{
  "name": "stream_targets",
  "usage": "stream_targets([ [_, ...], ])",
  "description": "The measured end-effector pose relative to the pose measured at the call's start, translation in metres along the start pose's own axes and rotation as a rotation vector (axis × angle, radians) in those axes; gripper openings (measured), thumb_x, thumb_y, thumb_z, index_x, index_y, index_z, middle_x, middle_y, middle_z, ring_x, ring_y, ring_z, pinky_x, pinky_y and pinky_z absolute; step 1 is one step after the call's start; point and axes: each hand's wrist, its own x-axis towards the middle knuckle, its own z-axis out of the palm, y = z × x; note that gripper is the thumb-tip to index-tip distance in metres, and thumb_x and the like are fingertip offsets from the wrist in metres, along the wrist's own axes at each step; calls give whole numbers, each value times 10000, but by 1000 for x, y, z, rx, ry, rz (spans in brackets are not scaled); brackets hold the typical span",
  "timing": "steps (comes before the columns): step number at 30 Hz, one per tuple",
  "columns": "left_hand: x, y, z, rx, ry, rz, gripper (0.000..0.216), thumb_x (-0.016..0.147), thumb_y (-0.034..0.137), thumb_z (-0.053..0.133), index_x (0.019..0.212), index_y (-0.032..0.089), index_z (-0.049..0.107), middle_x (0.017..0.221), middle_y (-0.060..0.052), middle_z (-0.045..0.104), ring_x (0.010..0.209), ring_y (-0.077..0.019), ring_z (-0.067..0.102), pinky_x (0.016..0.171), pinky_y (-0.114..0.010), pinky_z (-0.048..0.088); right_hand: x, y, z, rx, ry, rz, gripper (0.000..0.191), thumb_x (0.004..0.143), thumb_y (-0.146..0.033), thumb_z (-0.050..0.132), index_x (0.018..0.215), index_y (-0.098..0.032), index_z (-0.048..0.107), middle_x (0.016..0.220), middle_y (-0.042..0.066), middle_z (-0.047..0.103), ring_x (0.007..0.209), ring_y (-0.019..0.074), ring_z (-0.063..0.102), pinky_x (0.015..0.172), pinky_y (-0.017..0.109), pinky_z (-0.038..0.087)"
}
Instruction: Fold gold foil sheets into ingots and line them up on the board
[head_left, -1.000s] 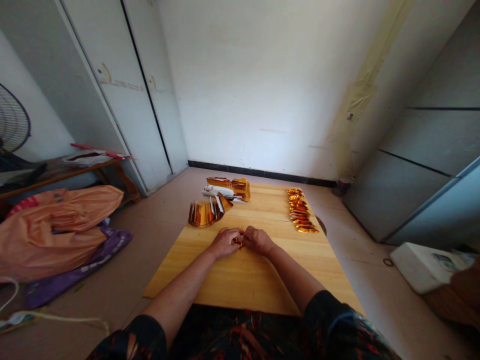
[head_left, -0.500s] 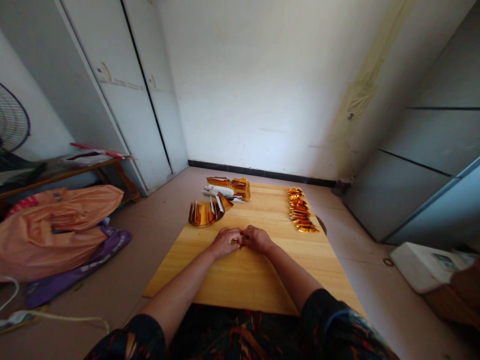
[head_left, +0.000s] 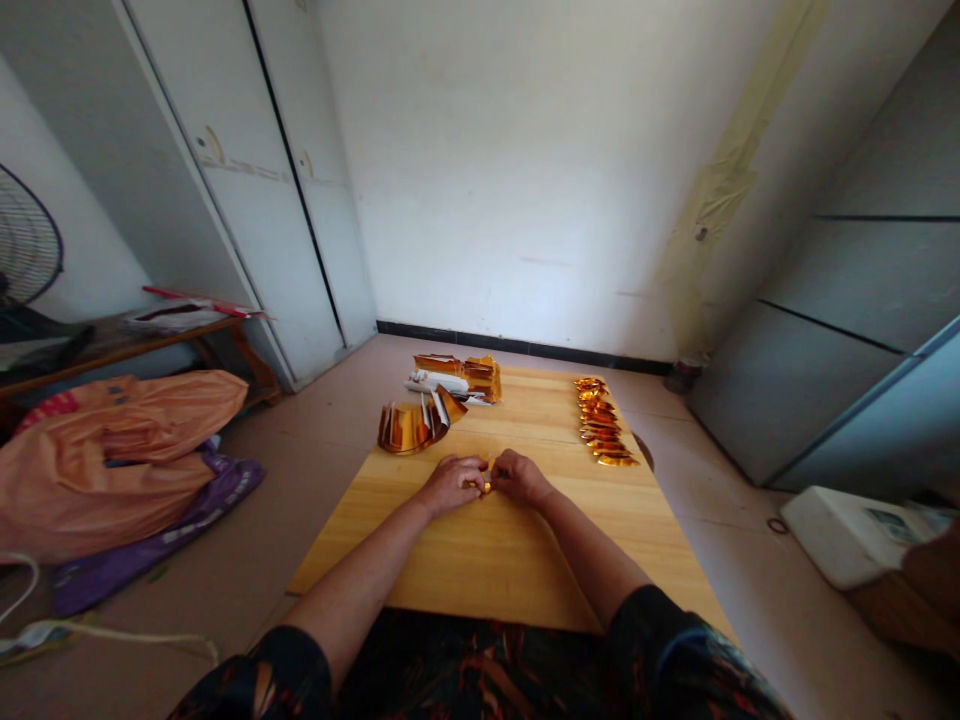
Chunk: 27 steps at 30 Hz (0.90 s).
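So, L hand (head_left: 452, 485) and R hand (head_left: 520, 478) have fingers curled nearly closed, pinching a small shiny gold foil piece (head_left: 487, 488) btwn them, over the flat tan wood table (head_left: 487, 565). The foil could rip if tugged too hard.

Gold foil piece (head_left: 487, 488): small, shiny, pinched between left hand (head_left: 452, 484) and right hand (head_left: 519, 478). Mostly hidden by fingers. One bright bit shows in the gap, near side of grip; another at the far side. Fold shape unreadable.
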Motion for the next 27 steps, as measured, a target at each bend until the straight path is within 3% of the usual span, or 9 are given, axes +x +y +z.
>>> stream_targets([
  [7, 0, 1, 1, -6, 14, -6, 106, 737, 197, 623, 756, 243, 717, 1163, -10, 648, 1112, -188, 566, 971, -322, 375, 0, 3, 0, 66, 46, 79, 176, 691, -13, 570, 720, -170, 644, 790, 1, 594, 744, 104, 554, 695, 193, 414],
  [10, 0, 0, 1, -10, 16, 4, 103, 733, 197, 625, 758, 241, 715, 1166, -12, 647, 1112, -189, 566, 968, -322, 379, -2, -1, 2, 69, 53, 112, 88, 691, -104, 637, 751, -168, 644, 806, 7, 585, 735, 111, 544, 673, 199, 407],
  [13, 1, -1, 2, -13, 30, 5, 99, 731, 201, 628, 761, 239, 714, 1168, -12, 646, 1105, -190, 569, 970, -317, 383, -3, -4, 5, 38, 60, 142, 132, 653, -179, 702, 766, -164, 636, 826, 11, 570, 704, 110, 520, 646, 205, 394],
  [18, -1, 2, 0, -18, 27, 13, 115, 742, 203, 611, 768, 238, 717, 1157, -8, 647, 1096, -188, 570, 974, -310, 388, 0, 5, 3, 23, 83, 167, 168, 650, -39, 613, 761, -165, 628, 799, -4, 552, 710, 95, 510, 663, 187, 386],
  [24, -10, 19, -7, 85, 4, 70, 283, 786, 149, 528, 970, 286, 694, 1261, 5, 575, 1184, -179, 500, 1008, -318, 366, -6, 13, 0, 4, 180, 146, 175, 684, -42, 553, 756, -172, 647, 810, 20, 594, 729, 116, 545, 659, 193, 405],
  [27, -14, 31, -5, 202, -10, 21, 353, 815, 179, 526, 1107, 350, 627, 1296, -3, 536, 1202, -207, 473, 977, -376, 383, -14, 11, -1, 29, 219, 111, 195, 726, -58, 516, 756, -182, 663, 830, 31, 635, 759, 128, 581, 695, 202, 428],
])
